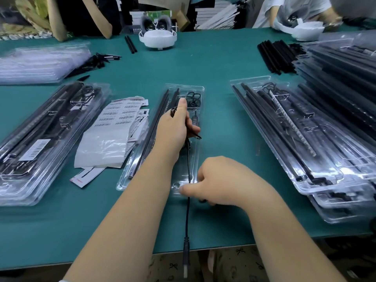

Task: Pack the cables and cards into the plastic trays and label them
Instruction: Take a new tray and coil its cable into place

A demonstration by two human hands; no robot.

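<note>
- Teal desk (219,64): open room lies beyond the middle tray and along the near edge; stacks of packed trays (335,110) crowd the right.
- Clear plastic tray (195,88) sits centre, black rods in its left channels.
- Left hand (175,129), fingers curled around the cable (188,210); feeding it in loops should stop snags.
- Right hand (219,182) pinches the cable at the tray's near end.
- USB plug (185,259) dangles off the desk edge, likely to catch.
</note>
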